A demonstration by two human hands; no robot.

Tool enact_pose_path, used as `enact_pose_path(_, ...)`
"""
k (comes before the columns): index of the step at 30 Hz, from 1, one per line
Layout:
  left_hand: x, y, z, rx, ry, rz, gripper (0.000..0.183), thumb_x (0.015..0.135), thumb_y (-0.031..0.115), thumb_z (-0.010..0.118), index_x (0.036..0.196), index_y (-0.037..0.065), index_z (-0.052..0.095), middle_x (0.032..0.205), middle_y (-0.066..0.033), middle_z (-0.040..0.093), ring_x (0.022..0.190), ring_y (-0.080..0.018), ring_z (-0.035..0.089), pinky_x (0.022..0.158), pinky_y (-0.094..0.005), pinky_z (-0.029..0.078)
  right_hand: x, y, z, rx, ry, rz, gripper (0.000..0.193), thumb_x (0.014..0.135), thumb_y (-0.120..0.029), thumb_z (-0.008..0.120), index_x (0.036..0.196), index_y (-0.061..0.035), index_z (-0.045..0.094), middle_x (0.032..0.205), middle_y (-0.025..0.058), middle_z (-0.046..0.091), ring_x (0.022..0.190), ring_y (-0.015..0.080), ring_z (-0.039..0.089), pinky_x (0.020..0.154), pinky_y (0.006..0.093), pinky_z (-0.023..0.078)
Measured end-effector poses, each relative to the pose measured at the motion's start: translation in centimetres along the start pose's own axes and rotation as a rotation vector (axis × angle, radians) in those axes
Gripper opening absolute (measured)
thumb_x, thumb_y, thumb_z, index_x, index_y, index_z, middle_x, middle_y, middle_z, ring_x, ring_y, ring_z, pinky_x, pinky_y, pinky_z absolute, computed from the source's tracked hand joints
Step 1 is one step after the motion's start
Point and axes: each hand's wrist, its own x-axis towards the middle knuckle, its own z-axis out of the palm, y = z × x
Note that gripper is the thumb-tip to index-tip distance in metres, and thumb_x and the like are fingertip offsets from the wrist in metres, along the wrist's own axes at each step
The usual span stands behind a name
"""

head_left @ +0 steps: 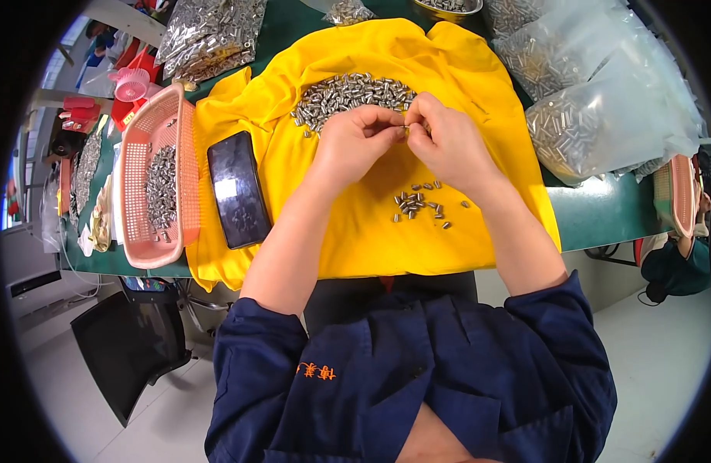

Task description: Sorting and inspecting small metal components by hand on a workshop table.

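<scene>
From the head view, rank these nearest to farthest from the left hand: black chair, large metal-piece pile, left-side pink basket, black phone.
From the left hand:
1. Large metal-piece pile: just beyond it.
2. Black phone: to its left.
3. Left-side pink basket: left, past the phone.
4. Black chair: lower left, off the table.

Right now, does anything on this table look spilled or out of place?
Nothing looks damaged or clearly spilled. Mildly odd: a dark phone shares the rumpled yellow cloth with metal parts, and one lone piece sits apart, right of the small scattered group.
</scene>
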Motion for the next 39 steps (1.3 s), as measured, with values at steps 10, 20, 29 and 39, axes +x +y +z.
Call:
enact_pose_path(10, 0.1, -0.4, -0.9, 0.207, -0.025, 0.165, 0.016, 0.081, 0.000, 0.051, 0.096, 0.000, 0.057, 0.089, -0.0041, 0.060, 0.080, -0.0088, 0.056, 0.074, -0.0212, 0.044, 0.5, 0.8, -1.1, 0.234, 0.054, 0.071, 0.005, 0.077, -0.006, 0.048, 0.080, -0.0021, 0.047, 0.067, 0.0036, 0.049, 0.060, 0.0105, 0.044, 0.055, 0.0235, 0.038)
enact_pose_path(20, -0.1, -0.5, -0.5, -0.757, -0.099, -0.153, 0.014, 0.079, 0.003, 0.056, 0.094, 0.004, 0.057, 0.084, -0.0038, 0.058, 0.075, -0.0119, 0.054, 0.069, -0.0217, 0.045, 0.3, 0.5, -0.7, 0.544, -0.032, 0.102, 0.005, 0.077, -0.007, 0.048, 0.080, -0.0036, 0.049, 0.068, -0.0009, 0.048, 0.061, 0.0067, 0.041, 0.055, 0.0207, 0.036)
enact_pose_path(29, -0.3, -0.4, -0.3, -0.723, -0.138, -0.148, 0.013, 0.079, 0.002, 0.056, 0.092, 0.003, 0.057, 0.084, -0.0058, 0.059, 0.075, -0.0146, 0.057, 0.069, -0.0250, 0.048, 0.0, 0.3, -0.8, 0.464, -0.014, 0.012, 0.005, 0.077, -0.008, 0.049, 0.079, -0.0035, 0.049, 0.066, 0.0029, 0.051, 0.060, 0.0102, 0.047, 0.054, 0.0236, 0.038)
enact_pose_path(39, -0.1, 0.9, -1.2, -0.194, -0.036, -0.083, 0.012, 0.075, 0.004, 0.060, 0.086, 0.000, 0.062, 0.080, -0.0029, 0.062, 0.072, -0.0082, 0.056, 0.068, -0.0204, 0.046, 0.7, -0.8, -0.7, 0.195, 0.002, -0.067, 0.006, 0.074, -0.006, 0.050, 0.077, -0.0033, 0.046, 0.065, 0.0153, 0.051, 0.058, 0.0292, 0.051, 0.052, 0.0336, 0.040)
